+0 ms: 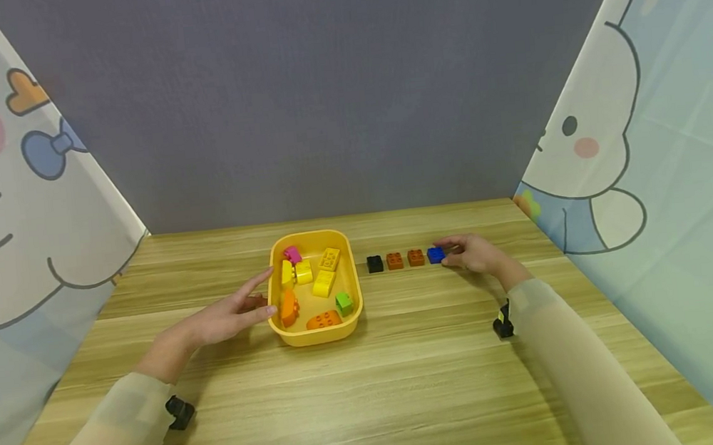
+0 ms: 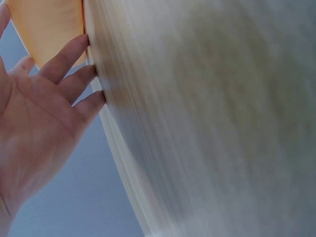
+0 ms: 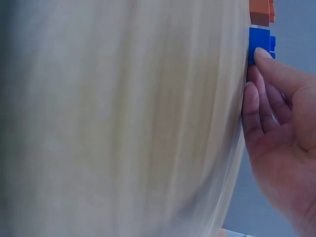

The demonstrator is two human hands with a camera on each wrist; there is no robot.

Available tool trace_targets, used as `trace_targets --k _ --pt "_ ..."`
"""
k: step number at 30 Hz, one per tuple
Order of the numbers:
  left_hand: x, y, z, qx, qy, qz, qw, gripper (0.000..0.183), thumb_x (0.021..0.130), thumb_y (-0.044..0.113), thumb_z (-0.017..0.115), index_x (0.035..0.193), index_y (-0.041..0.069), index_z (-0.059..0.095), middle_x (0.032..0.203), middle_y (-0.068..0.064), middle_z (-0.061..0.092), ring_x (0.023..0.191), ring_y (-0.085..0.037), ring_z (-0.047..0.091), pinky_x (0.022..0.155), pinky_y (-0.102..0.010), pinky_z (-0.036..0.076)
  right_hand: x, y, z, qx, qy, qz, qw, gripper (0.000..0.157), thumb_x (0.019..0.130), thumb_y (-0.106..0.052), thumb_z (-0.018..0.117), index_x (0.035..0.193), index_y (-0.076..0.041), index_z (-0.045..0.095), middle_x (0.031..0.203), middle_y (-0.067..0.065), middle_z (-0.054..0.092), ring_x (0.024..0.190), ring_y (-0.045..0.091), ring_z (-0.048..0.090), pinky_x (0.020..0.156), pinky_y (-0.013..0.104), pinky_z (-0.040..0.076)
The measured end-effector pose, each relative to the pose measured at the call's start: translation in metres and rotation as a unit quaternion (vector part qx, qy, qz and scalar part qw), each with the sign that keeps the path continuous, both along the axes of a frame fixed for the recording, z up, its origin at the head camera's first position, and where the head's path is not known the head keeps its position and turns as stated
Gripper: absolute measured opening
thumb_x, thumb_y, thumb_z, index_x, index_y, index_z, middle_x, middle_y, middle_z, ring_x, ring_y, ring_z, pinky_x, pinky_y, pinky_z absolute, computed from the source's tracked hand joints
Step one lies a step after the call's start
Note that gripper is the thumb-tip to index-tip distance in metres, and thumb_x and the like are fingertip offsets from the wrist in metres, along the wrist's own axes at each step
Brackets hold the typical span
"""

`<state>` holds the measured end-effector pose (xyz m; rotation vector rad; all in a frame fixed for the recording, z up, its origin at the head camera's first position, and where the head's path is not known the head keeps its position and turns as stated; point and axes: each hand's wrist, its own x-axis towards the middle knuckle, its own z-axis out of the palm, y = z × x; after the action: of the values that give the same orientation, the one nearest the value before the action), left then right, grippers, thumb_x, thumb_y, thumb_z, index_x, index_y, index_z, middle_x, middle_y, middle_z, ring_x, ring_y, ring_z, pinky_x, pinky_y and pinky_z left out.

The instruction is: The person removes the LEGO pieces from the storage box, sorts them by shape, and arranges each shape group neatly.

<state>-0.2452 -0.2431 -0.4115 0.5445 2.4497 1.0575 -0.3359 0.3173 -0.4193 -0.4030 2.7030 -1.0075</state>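
Pinching small blue plastic studded brick (image 1: 436, 255) between thumb and fingers of right hand (image 1: 472, 253); apparently flat on wooden table (image 1: 411, 389), just right of orange-brown plastic brick (image 1: 416, 257), apart. Best to square edges, match neighbouring gaps, release without nudging. Keep left hand (image 1: 225, 318) spread, gripping nothing, lightly touching left rim of yellow plastic tray (image 1: 319, 337).

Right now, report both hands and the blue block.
Left hand spread at yellow bin. Right hand pinching blue block, row's end. Nearest orange block alongside, gap between; no obstruction seen.
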Motion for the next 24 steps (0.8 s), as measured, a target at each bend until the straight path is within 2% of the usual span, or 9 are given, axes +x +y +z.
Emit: trace_targets --k 4,11,17,20,24 --pt "-0.001 0.000 0.000 -0.002 0.001 0.001 1.0000 0.089 0.112 0.055 0.058 0.178 0.032 0.003 0.169 -0.038 0.039 0.157 -0.058 0.040 0.124 -0.077 0.034 -0.001 0.001 -0.001 -0.001 -0.003 -0.003 1.000 0.052 0.111 -0.019 0.067 0.160 -0.005 0.055 0.149 0.028 0.065 0.137 0.045 0.064 0.103 0.046 0.060" --pt "-0.001 0.001 -0.001 0.007 0.000 -0.004 1.0000 0.089 0.113 0.053 0.058 0.178 0.031 0.003 0.168 -0.039 0.040 0.156 -0.058 0.041 0.125 -0.076 0.034 0.003 0.004 0.002 -0.025 0.000 -0.004 1.000 0.056 0.110 -0.021 0.069 0.161 -0.005 0.054 0.160 0.026 0.057 0.141 0.047 0.060 0.111 0.054 0.057" --pt "-0.002 0.002 0.000 0.002 0.006 -0.008 0.9999 0.089 0.113 0.053 0.058 0.178 0.030 0.002 0.167 -0.039 0.041 0.156 -0.058 0.042 0.124 -0.076 0.035 0.007 0.002 0.010 -0.084 0.033 -0.040 0.995 0.055 0.108 -0.025 0.073 0.158 -0.007 0.058 0.156 0.024 0.060 0.122 0.040 0.067 0.094 0.045 0.061" --pt "-0.002 0.002 0.000 -0.002 0.009 -0.009 0.9999 0.089 0.113 0.053 0.057 0.178 0.029 0.001 0.167 -0.039 0.041 0.155 -0.058 0.042 0.124 -0.076 0.036 0.010 -0.007 0.019 -0.096 0.057 -0.042 0.993 0.049 0.110 -0.025 0.069 0.155 -0.010 0.061 0.150 0.024 0.064 0.114 0.036 0.068 0.091 0.050 0.061" --pt "-0.001 0.001 0.000 -0.003 0.004 -0.004 1.0000 0.088 0.113 0.054 0.057 0.178 0.032 0.002 0.167 -0.039 0.040 0.156 -0.058 0.041 0.124 -0.076 0.035 0.014 -0.028 0.030 -0.108 0.065 -0.021 0.992 0.041 0.111 -0.027 0.067 0.151 -0.017 0.065 0.145 0.020 0.067 0.114 0.035 0.067 0.092 0.058 0.058"
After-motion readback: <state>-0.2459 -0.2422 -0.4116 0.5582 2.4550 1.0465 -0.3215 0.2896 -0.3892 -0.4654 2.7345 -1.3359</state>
